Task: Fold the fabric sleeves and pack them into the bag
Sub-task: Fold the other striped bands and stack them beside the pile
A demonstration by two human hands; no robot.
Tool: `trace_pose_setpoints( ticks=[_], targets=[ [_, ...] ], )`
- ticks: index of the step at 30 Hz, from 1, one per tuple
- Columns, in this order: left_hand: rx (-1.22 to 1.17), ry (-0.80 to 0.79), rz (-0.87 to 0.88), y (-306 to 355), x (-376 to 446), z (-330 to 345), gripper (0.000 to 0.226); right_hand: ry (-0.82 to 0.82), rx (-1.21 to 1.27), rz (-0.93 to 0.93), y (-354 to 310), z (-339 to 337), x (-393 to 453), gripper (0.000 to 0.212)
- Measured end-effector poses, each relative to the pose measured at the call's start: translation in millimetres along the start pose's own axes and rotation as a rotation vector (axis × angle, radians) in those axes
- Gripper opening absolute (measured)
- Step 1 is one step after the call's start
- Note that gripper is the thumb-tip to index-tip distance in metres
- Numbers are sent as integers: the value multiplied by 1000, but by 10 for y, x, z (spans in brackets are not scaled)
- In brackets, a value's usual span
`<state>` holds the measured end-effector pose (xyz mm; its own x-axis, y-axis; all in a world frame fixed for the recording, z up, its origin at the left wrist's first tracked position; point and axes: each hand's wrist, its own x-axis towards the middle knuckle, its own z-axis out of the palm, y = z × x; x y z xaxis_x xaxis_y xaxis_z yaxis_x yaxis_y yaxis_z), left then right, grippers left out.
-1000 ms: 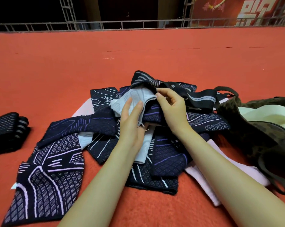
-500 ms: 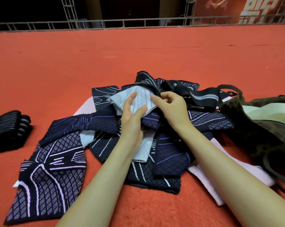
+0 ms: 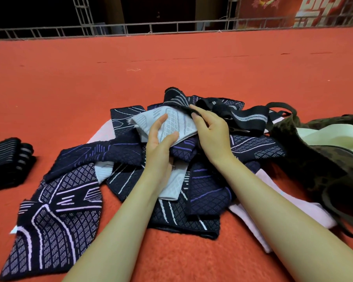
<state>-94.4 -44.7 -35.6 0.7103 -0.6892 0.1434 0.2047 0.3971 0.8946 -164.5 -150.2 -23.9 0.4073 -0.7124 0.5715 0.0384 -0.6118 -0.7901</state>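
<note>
the white sleeve (image 3: 171, 127) lies on top of the pile (image 3: 191, 180) at the centre of the frame, and both hands are on it. the left hand (image 3: 159, 143) pinches its near edge, thumb on top and fingers spread loosely behind. the right hand (image 3: 210, 131) pinches its upper right corner beside a dark sleeve (image 3: 175, 98). the visible part runs from the upper left to the right, roughly across the frame, and a second white stretch below the left wrist may be the same piece; i cannot tell. the bag (image 3: 313, 159) sits open at the right edge, nearer the right hand. a folded stack (image 3: 7, 159) rests at the left edge. folding probably comes next.
</note>
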Motion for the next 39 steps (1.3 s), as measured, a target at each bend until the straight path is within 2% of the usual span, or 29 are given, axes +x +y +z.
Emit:
trace_pose_setpoints(
  ticks=[2,5,10,14,16,18,19,20,22,24,25,26,28,30,32,35,39],
  targets=[
    [20,-4,13,2,-19,17,48,14,95,84,24,-31,31,24],
    [51,-45,39,-45,-30,18,50,85,144,187,121,-66,98,46],
    [5,-98,8,-91,-93,48,51,187,297,320,270,-64,123,44],
    [13,-92,-20,-110,-134,56,52,217,325,330,261,-89,109,50],
    [7,-56,-24,-98,-149,34,51,158,268,256,221,-92,78,42],
    [3,4,-12,-76,-147,-4,51,54,232,213,159,-82,44,17],
    [6,37,-4,-60,-138,-29,51,9,220,206,131,-80,32,23],
    [21,69,3,-46,-116,-60,50,-22,193,169,115,-83,29,39],
    [79,106,24,-1,-69,-124,50,-22,-32,-63,104,-112,42,62],
    [131,100,56,66,-37,-165,50,-33,-297,-435,63,-124,48,64],
    [145,98,69,100,-29,-181,50,-91,-346,-571,62,-115,50,61],
    [148,99,80,133,-26,-191,50,-162,-348,-626,62,-99,45,57],
    [124,110,101,193,-21,-219,48,-266,-337,-599,81,-85,25,47],
    [65,156,98,243,10,-285,46,-316,-416,-547,119,-119,5,42],
    [-34,231,79,271,74,-386,40,-344,-502,-575,150,-131,-1,41],
    [-51,281,91,265,120,-471,37,-289,-571,-711,161,-41,1,27],
    [134,232,97,200,178,-551,37,-170,-475,-823,122,-26,-8,10]
  ],
)
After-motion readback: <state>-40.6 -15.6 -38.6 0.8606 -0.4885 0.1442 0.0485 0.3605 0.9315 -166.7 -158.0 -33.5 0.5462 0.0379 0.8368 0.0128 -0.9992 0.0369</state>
